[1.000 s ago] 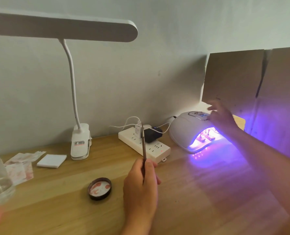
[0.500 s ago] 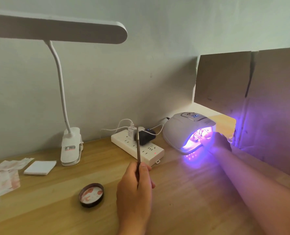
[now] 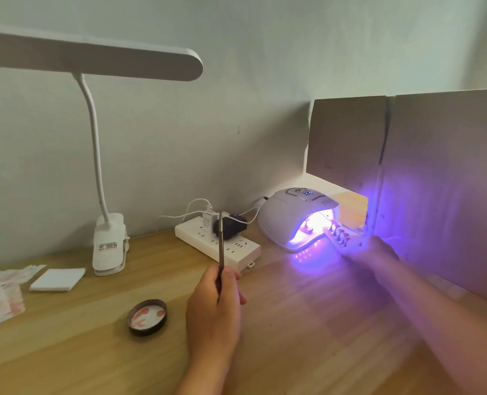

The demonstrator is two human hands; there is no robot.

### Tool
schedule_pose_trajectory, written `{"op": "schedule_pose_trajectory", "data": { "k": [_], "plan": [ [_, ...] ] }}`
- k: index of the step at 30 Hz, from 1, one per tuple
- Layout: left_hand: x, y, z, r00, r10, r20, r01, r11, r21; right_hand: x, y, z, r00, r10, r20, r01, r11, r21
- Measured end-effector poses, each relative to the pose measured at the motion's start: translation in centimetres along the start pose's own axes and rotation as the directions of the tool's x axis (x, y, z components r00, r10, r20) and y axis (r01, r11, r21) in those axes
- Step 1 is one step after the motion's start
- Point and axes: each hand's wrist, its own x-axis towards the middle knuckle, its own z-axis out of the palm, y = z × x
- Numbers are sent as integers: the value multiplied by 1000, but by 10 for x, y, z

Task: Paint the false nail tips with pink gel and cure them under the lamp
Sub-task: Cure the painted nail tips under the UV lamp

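Observation:
The white curing lamp (image 3: pixel 285 220) stands at the back of the wooden desk (image 3: pixel 307 323), glowing violet. One small stand with nail tips (image 3: pixel 306 228) sits inside its mouth. My right hand (image 3: pixel 371 252), blurred, holds a strip of pink-painted nail tips (image 3: pixel 337 236) halfway out of the lamp's opening. My left hand (image 3: pixel 216 306) grips a thin gel brush (image 3: pixel 221 240) upright, in front of the power strip. A dark jar lid (image 3: pixel 147 317) smeared with pink gel lies left of that hand.
A white power strip (image 3: pixel 216 246) with plugs lies beside the lamp. A clip-on desk lamp (image 3: pixel 108 243) stands at the left, with white pads (image 3: pixel 57 282) and stained wipes (image 3: pixel 0 295) beyond it. Cardboard panels (image 3: pixel 435 181) wall off the right side.
My right hand went from the lamp's top buttons down into its opening and now draws a strip of nail tips outward. My left hand kept the brush upright.

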Motion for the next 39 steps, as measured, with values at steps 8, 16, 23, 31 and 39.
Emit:
{"op": "schedule_pose_trajectory", "data": {
  "k": [8,16,23,31,39],
  "plan": [
    [1,-2,2,1000,-5,20,4,999,46,18,20,-5,996,44,-83,-44,999,6],
    [4,-2,6,998,-7,58,-2,988,152,50,-6,24,973,43,-228,-64,994,-87],
    [6,-2,5,999,-4,51,-5,985,170,60,1,32,943,-142,-301,102,984,-146],
    [6,-6,6,999,4,45,-12,984,179,60,5,32,972,-191,-135,149,951,-270],
    [2,-2,7,994,94,54,-107,933,343,-15,3,-4,842,-484,-237,516,851,96]
  ]
}}
